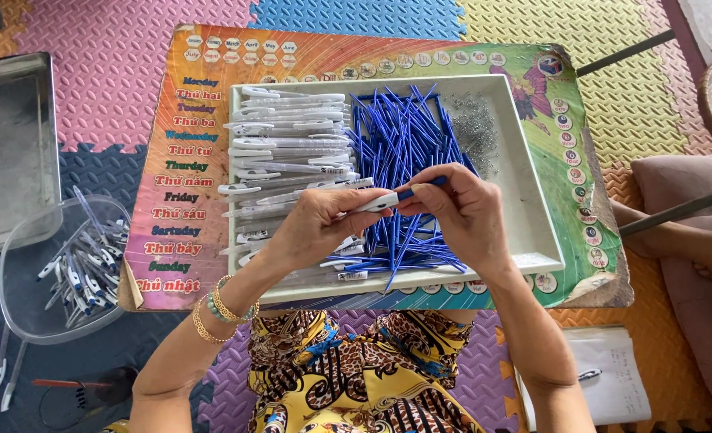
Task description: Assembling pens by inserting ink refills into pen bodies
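Both hands meet over the middle of a shallow white tray [532, 200]. The left hand [320, 224] pinches a white pen barrel [376, 201] between thumb and fingers; the right hand [460, 208] pinches a blue refill [421, 188] whose end meets the barrel's mouth.

Under and beyond the hands lies a heap of blue refills [400, 136]. To the left of the left hand are stacked white barrels [288, 132], running up to the tray's left wall. Beyond the right hand, in the far corner, sits a small pile of metal springs [476, 120]. The tray floor to the right of the right hand is bare up to the right wall.

The tray rests on a colourful printed board [171, 160], serving as bench, with a free margin on the left and right. Well left of the left wrist, off the board on the foam floor mat [115, 80], a clear plastic container [27, 240] holds assembled pens [83, 273], beside a metal tray [11, 144]. Near the right elbow lies a notebook [612, 377].
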